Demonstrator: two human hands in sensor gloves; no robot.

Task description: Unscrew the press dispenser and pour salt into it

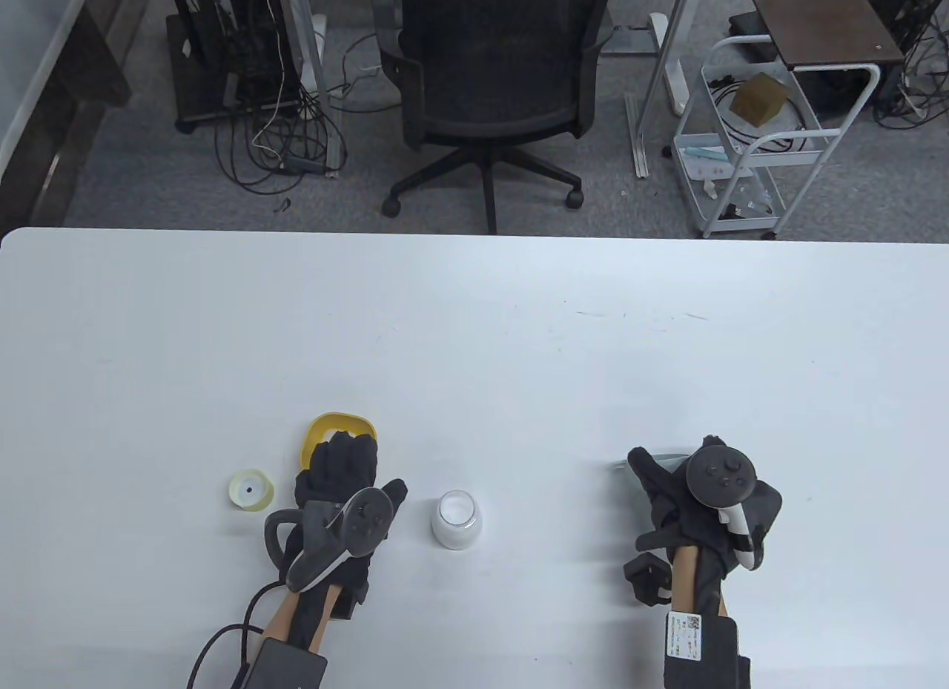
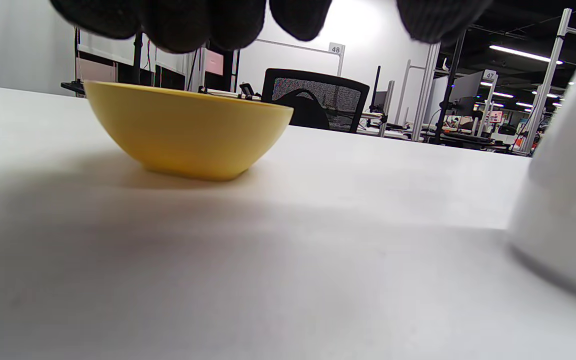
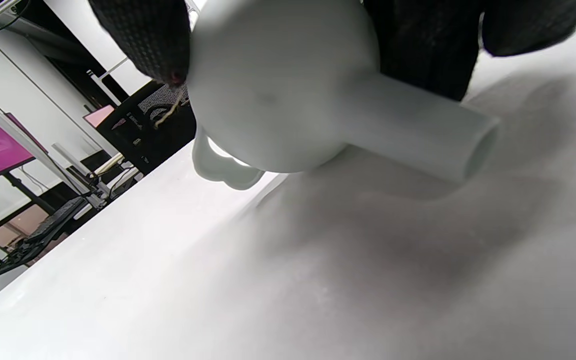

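A clear jar stands open at the front middle with white powder inside; its blurred wall shows in the left wrist view. A pale yellow round cap with a dark centre hole lies to the left. My left hand lies with its fingers over the near rim of a yellow bowl, just above it, holding nothing. My right hand grips a pale grey funnel just above the table at the front right. Only the funnel's edge shows in the table view.
The white table stretches wide behind the objects. A black office chair stands beyond the far edge, and a white wire cart at the back right.
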